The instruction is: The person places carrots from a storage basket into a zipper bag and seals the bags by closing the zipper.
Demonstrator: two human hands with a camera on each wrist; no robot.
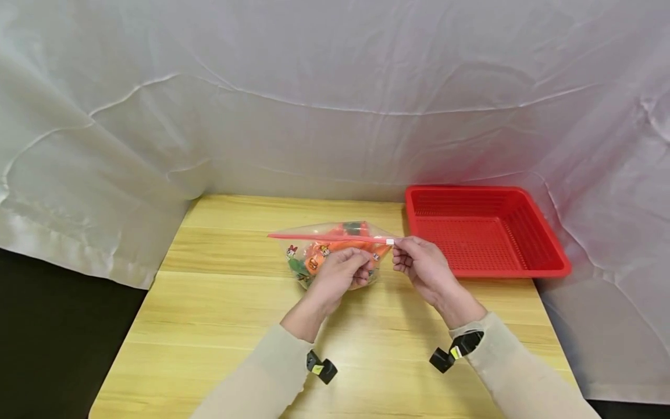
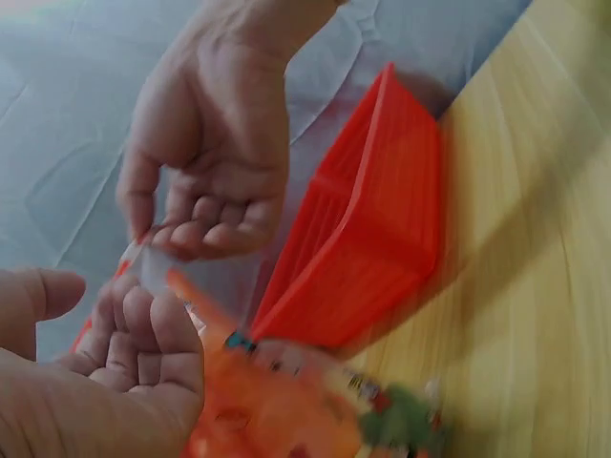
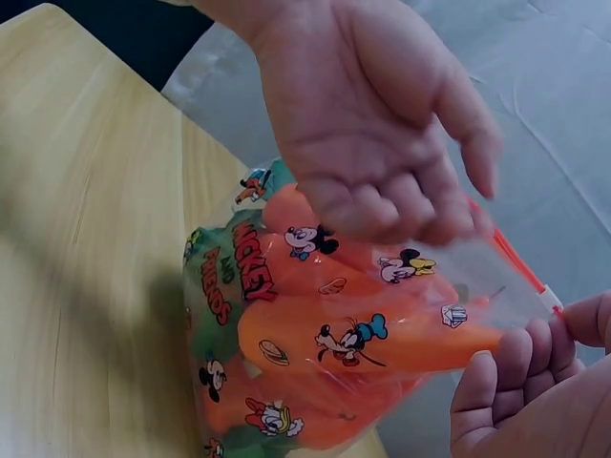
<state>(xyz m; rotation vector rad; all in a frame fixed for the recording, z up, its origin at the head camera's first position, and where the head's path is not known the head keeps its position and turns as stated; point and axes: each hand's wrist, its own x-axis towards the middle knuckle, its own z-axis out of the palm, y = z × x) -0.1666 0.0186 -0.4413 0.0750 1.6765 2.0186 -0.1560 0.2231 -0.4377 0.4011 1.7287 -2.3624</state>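
Note:
A clear slider zip bag (image 1: 309,259) with a red zip strip and cartoon prints stands on the wooden table. Through its plastic, orange carrot-shaped things (image 3: 368,334) with green parts show. My right hand (image 1: 426,270) pinches the bag's right top corner, right beside the white slider (image 1: 389,242). That slider sits at the right end of the strip. In front of the bag is my left hand (image 1: 337,276), its fingers loosely curled. The left wrist view shows its thumb apart from the fingers, with nothing between them.
At the back right of the table (image 1: 220,326) stands a red plastic basket (image 1: 562,270) with perforated sides, close to my right hand. A pale cloth (image 1: 324,145) hangs behind the table and along both sides. Each wrist carries a small black camera (image 1: 442,359).

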